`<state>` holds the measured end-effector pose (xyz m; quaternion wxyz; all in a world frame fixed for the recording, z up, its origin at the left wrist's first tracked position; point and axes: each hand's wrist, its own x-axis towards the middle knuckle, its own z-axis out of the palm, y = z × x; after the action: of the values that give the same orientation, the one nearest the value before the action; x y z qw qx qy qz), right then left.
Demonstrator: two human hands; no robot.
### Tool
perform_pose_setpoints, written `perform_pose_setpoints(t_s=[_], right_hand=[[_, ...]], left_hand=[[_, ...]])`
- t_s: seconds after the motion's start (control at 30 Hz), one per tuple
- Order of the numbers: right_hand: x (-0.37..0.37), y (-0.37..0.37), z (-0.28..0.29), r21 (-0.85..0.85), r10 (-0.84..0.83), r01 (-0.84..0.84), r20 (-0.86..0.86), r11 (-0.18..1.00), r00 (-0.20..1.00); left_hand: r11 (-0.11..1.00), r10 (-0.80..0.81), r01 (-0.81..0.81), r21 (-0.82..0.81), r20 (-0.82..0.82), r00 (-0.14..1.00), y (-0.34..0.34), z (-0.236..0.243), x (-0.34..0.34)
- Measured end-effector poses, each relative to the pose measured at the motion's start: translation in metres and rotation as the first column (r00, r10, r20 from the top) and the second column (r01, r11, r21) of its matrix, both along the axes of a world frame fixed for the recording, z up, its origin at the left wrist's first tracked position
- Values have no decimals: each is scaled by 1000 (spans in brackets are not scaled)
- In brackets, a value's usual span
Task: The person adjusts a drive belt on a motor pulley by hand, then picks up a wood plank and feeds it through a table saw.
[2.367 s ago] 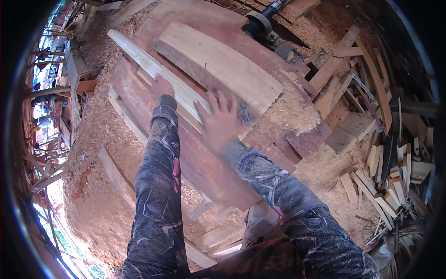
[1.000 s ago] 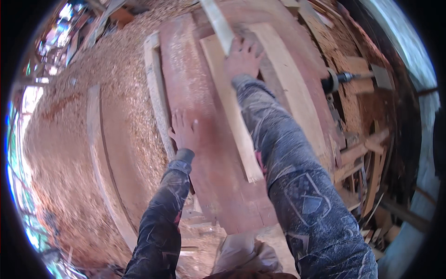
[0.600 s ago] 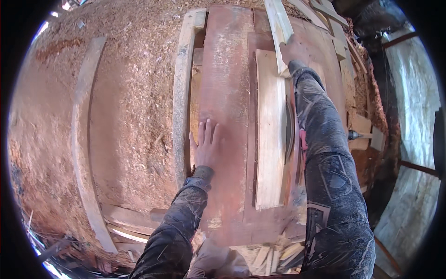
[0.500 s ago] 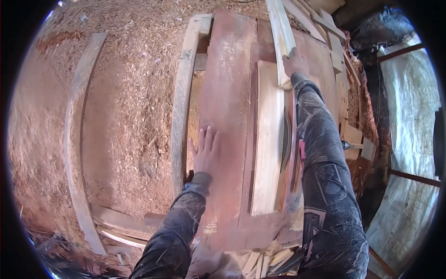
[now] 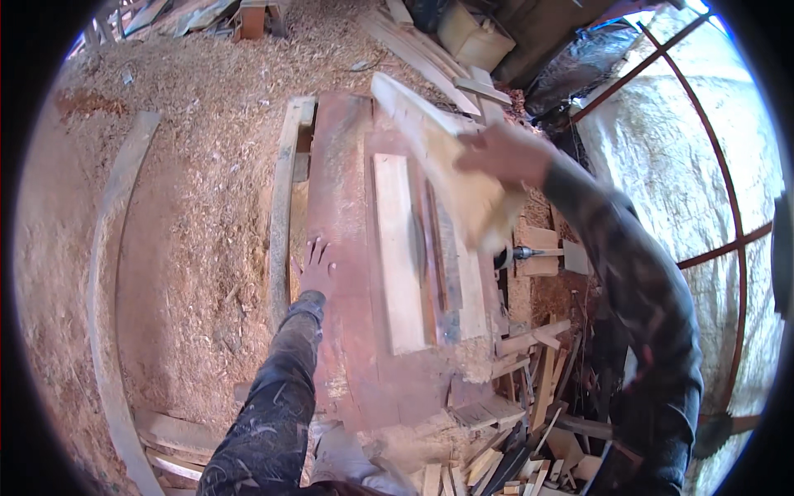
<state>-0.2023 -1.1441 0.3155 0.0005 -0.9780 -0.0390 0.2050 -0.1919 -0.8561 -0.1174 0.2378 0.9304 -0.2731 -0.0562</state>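
Note:
My right hand (image 5: 514, 157) grips a pale wooden board (image 5: 438, 157) by its right edge, above the right side of the reddish-brown worktable (image 5: 341, 198). The board is tilted and smeared by motion. My left hand (image 5: 315, 269) lies on the left part of the tabletop, fingers spread, holding nothing. Between the hands, a straight pale plank (image 5: 399, 256) lies lengthwise on the table. Along its right side shows the dark curved edge of what looks like a saw blade (image 5: 418, 244).
A metal spindle with a chuck (image 5: 527, 253) sticks out right of the table. Wood offcuts (image 5: 496, 471) are heaped at the near right. A long beam (image 5: 112, 273) stands over the shavings-covered floor at left. Planks (image 5: 422, 54) and a box (image 5: 475, 37) are at the far side.
My right hand has lifted the board and swung it, tilting it over the table's right side. The view has shifted to the right. My left hand stays flat on the tabletop.

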Motion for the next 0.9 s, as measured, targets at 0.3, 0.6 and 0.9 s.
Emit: perform_pose_setpoints(t_s=[0.3, 0.6, 0.9], right_hand=[[-385, 203, 154, 159, -402, 398, -7, 904, 916], [-690, 314, 138, 220, -522, 521, -58, 824, 851], [-920, 365, -7, 243, -845, 824, -30, 512, 534]], left_hand=[[407, -264, -714, -570, -822, 505, 20, 75, -124], [355, -822, -879, -318, -554, -132, 48, 178, -315], [192, -611, -782, -594, -695, 378, 95, 346, -445]])
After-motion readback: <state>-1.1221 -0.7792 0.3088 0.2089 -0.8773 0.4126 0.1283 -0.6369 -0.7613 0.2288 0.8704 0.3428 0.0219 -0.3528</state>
